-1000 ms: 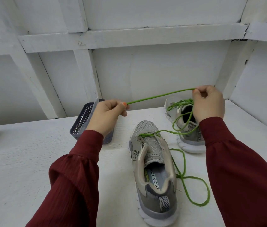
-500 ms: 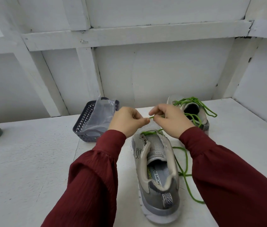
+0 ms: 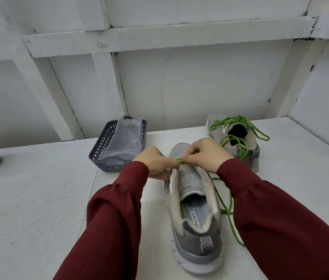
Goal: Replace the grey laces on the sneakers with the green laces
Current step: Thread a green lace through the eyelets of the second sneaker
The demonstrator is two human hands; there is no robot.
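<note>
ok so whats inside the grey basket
A crumpled clear plastic bag lies in the basket, with its top sticking up past the far rim. Whether anything sits in or under the bag cannot be told, because the plastic covers the basket floor.

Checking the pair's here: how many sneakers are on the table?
2: the near sneaker at centre, toe away; the far sneaker behind it to the right, green-laced.

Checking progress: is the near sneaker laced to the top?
No, the green lace crosses the near sneaker only by the toe; its tongue lies bare.
</note>
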